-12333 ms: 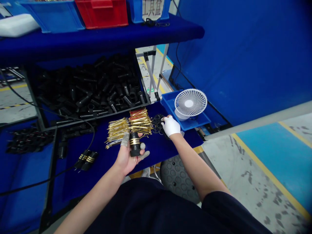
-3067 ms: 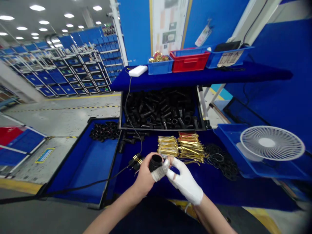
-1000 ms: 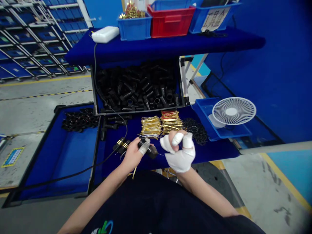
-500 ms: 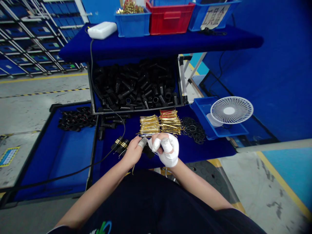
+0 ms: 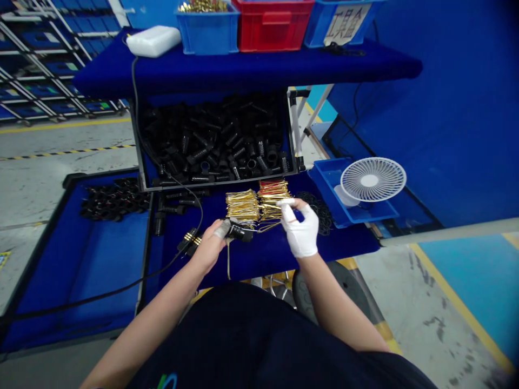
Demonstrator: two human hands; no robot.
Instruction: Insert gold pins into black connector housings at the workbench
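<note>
Two hands: well apart from each other above the blue cloth-covered table [image 5: 267,251].
Left hand: the left hand [image 5: 211,243], with pale coverings on some digits, is closed around a black ribbed plastic cylinder [image 5: 240,232], which lies tilted sideways with one end pointing toward the right hand.
Strip: a thin yellowish strip [image 5: 228,262] hangs down just beside the left hand.
Right hand: the right hand [image 5: 302,232], in a white glove that leaves part of the fingers bare, has thumb and index finger extended over the edge of a bundle of red and gold strands [image 5: 273,195]; whether they pinch a strand, I cannot tell.
Gold strands: a second bundle of pale gold strands [image 5: 242,205] lies just left of the red and gold one.
Rings: a tangled pile of thin black rings [image 5: 320,212] lies behind and to the right of the gloved hand.
Fan: a round white plastic fan [image 5: 373,179] stands in a shallow blue plastic tray [image 5: 324,181].
Black parts: many black tubes [image 5: 219,140] fill the large bin behind the bundles; a few loose black tubes [image 5: 174,208] lie in front of it.
Banded parts: black cylinders with gold bands [image 5: 190,241] rest left of the left hand.
Shelf: a red plastic bin [image 5: 275,29] sits between two blue ones.
</note>
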